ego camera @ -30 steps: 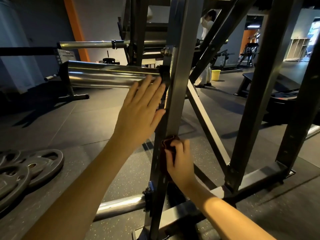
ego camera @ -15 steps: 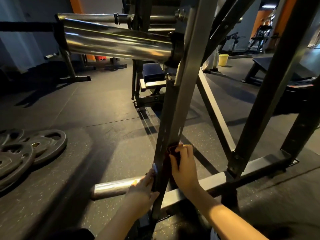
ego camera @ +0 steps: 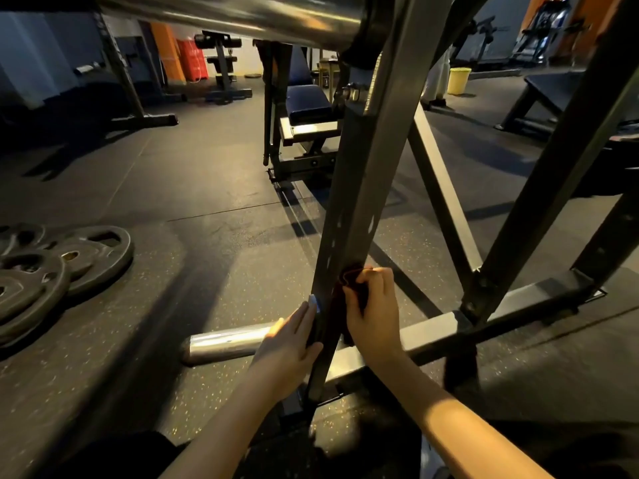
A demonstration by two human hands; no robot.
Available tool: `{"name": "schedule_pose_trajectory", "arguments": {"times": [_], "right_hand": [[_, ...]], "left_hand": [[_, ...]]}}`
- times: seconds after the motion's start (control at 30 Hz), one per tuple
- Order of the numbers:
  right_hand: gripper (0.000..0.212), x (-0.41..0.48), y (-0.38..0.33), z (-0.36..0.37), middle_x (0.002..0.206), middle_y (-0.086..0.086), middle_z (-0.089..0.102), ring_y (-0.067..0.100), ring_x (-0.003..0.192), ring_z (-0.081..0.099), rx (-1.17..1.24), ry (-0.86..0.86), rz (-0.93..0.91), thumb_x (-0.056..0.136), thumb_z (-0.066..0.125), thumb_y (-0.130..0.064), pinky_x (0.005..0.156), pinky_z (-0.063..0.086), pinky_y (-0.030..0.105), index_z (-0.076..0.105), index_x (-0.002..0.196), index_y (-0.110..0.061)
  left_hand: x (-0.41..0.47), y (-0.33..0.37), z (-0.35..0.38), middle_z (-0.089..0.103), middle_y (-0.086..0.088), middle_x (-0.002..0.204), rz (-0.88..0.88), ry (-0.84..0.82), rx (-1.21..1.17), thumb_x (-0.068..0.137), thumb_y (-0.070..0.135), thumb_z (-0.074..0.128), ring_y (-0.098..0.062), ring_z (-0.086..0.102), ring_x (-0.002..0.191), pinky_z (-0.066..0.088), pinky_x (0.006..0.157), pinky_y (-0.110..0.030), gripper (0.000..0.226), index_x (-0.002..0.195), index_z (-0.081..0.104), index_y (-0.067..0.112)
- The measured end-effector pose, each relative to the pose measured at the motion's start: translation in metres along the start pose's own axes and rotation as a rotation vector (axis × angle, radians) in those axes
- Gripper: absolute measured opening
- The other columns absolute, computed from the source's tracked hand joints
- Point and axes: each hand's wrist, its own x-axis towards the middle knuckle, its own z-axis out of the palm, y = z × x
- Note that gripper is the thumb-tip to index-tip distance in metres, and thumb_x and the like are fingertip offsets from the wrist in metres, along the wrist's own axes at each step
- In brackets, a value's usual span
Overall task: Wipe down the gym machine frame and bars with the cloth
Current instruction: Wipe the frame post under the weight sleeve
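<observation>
A dark metal upright (ego camera: 359, 202) of the gym machine frame slants up through the middle of the view. My right hand (ego camera: 371, 316) grips a dark red cloth (ego camera: 349, 274) and presses it against the upright's lower right side. My left hand (ego camera: 290, 344) rests on the left side of the same upright near its foot, thumb curled at the front edge, fingers mostly straight. A chrome weight sleeve (ego camera: 224, 342) sticks out to the left just behind my left hand. A thick chrome bar (ego camera: 242, 12) crosses overhead.
Several black weight plates (ego camera: 45, 271) lie on the rubber floor at the left. More slanted frame members (ego camera: 560, 160) and a base rail (ego camera: 439, 333) stand to the right. A padded bench seat (ego camera: 307, 102) is behind the upright; a yellow bucket (ego camera: 458, 81) stands far back.
My view has dropped lower. My left hand came down from the upper chrome bar to the foot of the upright. My right hand stays with the cloth low on the upright.
</observation>
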Motion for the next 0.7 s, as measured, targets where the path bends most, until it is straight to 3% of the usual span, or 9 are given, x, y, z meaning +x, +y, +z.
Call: {"name": "schedule_pose_trajectory", "arguments": {"times": [0.1,0.17,0.27,0.37,0.47,0.53,0.63,0.7], "right_hand": [[0.020,0.025,-0.016,-0.009,0.110,-0.002,0.045,0.012,0.097,0.054,0.085,0.084,-0.047,0.087,0.049,-0.030,0.082,0.047,0.017,0.043,0.106,-0.025],[0.021,0.034,-0.016,-0.012,0.111,0.000,0.046,0.009,0.097,0.052,0.090,0.131,-0.081,0.088,0.049,-0.027,0.082,0.045,0.012,0.043,0.107,-0.024],[0.020,0.011,0.000,-0.003,0.110,-0.001,0.047,0.014,0.097,0.054,0.055,0.029,-0.013,0.089,0.048,-0.030,0.081,0.051,0.024,0.041,0.108,-0.026],[0.021,-0.017,0.014,0.008,0.104,0.000,0.047,0.018,0.091,0.055,-0.005,-0.056,0.071,0.089,0.055,-0.013,0.075,0.055,0.044,0.043,0.105,-0.021],[0.016,-0.013,0.010,0.006,0.099,0.003,0.049,0.019,0.086,0.055,-0.012,-0.033,0.044,0.085,0.057,-0.011,0.070,0.055,0.045,0.049,0.098,-0.014],[0.015,0.000,-0.001,-0.002,0.103,0.004,0.051,0.019,0.090,0.056,0.011,0.004,-0.017,0.087,0.056,-0.019,0.074,0.055,0.038,0.051,0.100,-0.013],[0.020,0.024,-0.013,-0.013,0.109,0.003,0.051,0.008,0.100,0.051,0.034,0.120,-0.074,0.088,0.052,-0.027,0.085,0.044,0.012,0.047,0.105,-0.020],[0.020,0.020,-0.009,-0.011,0.111,0.006,0.053,0.010,0.102,0.052,0.043,0.095,-0.070,0.088,0.050,-0.028,0.085,0.044,0.014,0.045,0.107,-0.022]], "left_hand": [[0.001,-0.002,0.005,-0.003,0.013,0.163,0.029,0.024,0.006,0.103,0.046,0.035,-0.016,0.026,0.143,0.034,0.110,-0.034,0.067,0.154,-0.007,0.035],[0.004,-0.003,0.008,-0.003,0.013,0.162,0.049,0.035,0.012,0.103,0.046,0.033,-0.016,0.025,0.143,0.033,0.112,-0.034,0.064,0.155,-0.003,0.035],[0.005,-0.002,0.009,-0.003,0.014,0.162,0.036,0.039,-0.004,0.103,0.044,0.034,-0.015,0.025,0.143,0.034,0.112,-0.035,0.063,0.155,-0.001,0.036],[0.005,0.000,0.009,-0.002,0.013,0.162,0.023,0.040,-0.001,0.103,0.044,0.035,-0.016,0.026,0.143,0.035,0.112,-0.035,0.064,0.155,-0.001,0.035],[0.004,0.002,0.007,0.000,0.012,0.162,0.013,0.049,-0.023,0.103,0.045,0.035,-0.016,0.028,0.142,0.035,0.111,-0.034,0.065,0.156,-0.001,0.032],[0.004,0.001,0.006,0.002,0.011,0.162,0.021,0.050,-0.028,0.103,0.044,0.034,-0.015,0.028,0.142,0.034,0.110,-0.034,0.065,0.156,0.001,0.030],[0.005,0.000,0.006,0.004,0.012,0.161,0.032,0.047,-0.054,0.103,0.045,0.034,-0.015,0.031,0.141,0.035,0.108,-0.033,0.063,0.156,0.003,0.030],[0.006,0.001,0.005,0.006,0.013,0.160,0.026,0.046,-0.072,0.103,0.045,0.035,-0.015,0.034,0.138,0.037,0.106,-0.032,0.063,0.156,0.004,0.030]]}}
